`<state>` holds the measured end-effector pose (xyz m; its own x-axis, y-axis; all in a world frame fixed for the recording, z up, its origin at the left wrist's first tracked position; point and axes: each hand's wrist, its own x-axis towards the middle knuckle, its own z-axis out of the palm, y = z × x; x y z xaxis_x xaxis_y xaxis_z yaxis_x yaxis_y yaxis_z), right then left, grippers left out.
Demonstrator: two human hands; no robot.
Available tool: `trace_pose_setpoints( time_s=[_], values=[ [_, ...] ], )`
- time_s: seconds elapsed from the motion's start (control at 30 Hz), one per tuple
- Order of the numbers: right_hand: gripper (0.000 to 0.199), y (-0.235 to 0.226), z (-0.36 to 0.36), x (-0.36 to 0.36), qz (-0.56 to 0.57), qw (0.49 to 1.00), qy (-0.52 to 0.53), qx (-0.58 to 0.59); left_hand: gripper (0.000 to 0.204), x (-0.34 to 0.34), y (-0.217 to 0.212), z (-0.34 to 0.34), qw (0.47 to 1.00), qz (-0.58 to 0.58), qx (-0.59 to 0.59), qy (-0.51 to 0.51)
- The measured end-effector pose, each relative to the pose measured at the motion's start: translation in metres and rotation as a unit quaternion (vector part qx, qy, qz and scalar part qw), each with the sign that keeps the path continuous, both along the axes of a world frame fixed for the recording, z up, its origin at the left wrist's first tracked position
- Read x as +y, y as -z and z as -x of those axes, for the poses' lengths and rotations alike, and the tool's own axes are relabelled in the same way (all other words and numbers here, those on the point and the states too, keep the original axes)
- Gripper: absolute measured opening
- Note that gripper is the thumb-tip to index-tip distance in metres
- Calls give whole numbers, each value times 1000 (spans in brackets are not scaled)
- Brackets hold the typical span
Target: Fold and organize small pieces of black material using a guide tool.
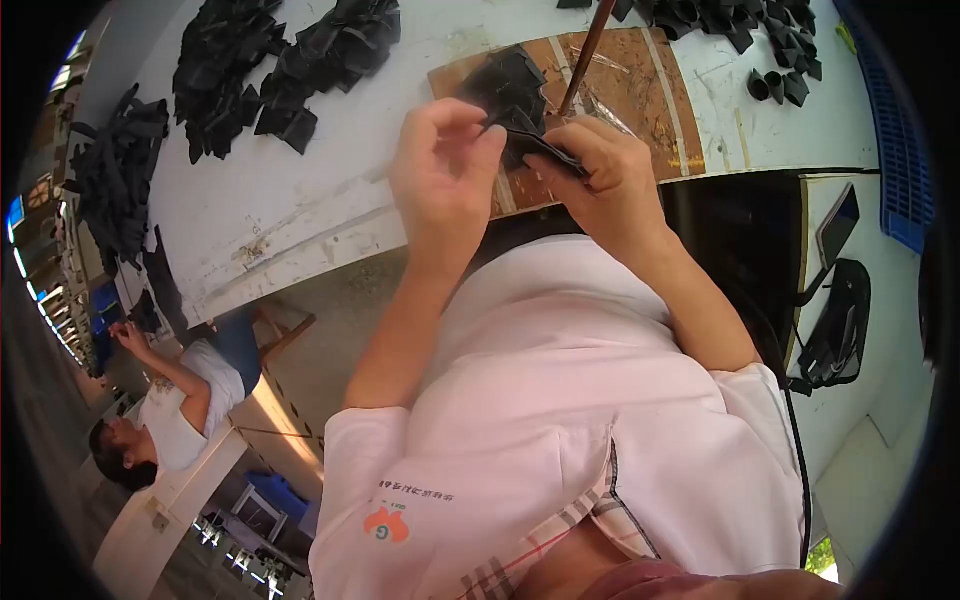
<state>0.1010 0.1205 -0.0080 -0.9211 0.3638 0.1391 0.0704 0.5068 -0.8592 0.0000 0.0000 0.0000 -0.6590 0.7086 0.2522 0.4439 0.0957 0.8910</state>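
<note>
Over the near edge of the brown board (655,110), I hold a small flat black piece (540,150) that looks like folded fabric. My right hand (612,180) is closed on its right end, thumb on the near side. At its left end, my left hand (445,185) pinches the edge between thumb and forefinger, the other fingers curled loosely. Just beyond my hands lies a stack of black pieces (515,80) on the board, partly blurred. My fingers cover part of the held piece.
A thin brown rod (588,55) rises from the board. Black pieces lie in heaps (330,50) at the far left, and tube-shaped ones (790,85) at the far right. Black strips (120,180) hang over the table's left edge. A blue crate (895,150) stands right; another person (185,400) sits lower left.
</note>
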Motion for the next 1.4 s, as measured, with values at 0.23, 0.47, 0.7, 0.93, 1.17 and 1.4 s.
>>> trace_pose_setpoints(
  time_s=[0.23,0.47,0.7,0.93,1.17,1.4],
  values=[
    [32,2,1,2,-312,938,66,136,13,-2,-9,-14,843,-71,-529,-66],
    [33,1,-9,7,-283,953,33,102,9,4,-5,-10,836,-45,-546,-32],
    [34,-25,-16,8,-36,991,46,117,8,8,-19,-25,917,-66,-393,-21],
    [17,-21,-7,5,-201,963,73,164,7,18,-11,-39,998,7,-43,-54],
    [8,-7,-5,14,-242,947,169,125,16,30,-26,-21,819,-146,-551,-70],
    [9,-22,-11,24,731,682,-10,21,11,31,-27,-35,975,-74,-200,-68]
  ],
)
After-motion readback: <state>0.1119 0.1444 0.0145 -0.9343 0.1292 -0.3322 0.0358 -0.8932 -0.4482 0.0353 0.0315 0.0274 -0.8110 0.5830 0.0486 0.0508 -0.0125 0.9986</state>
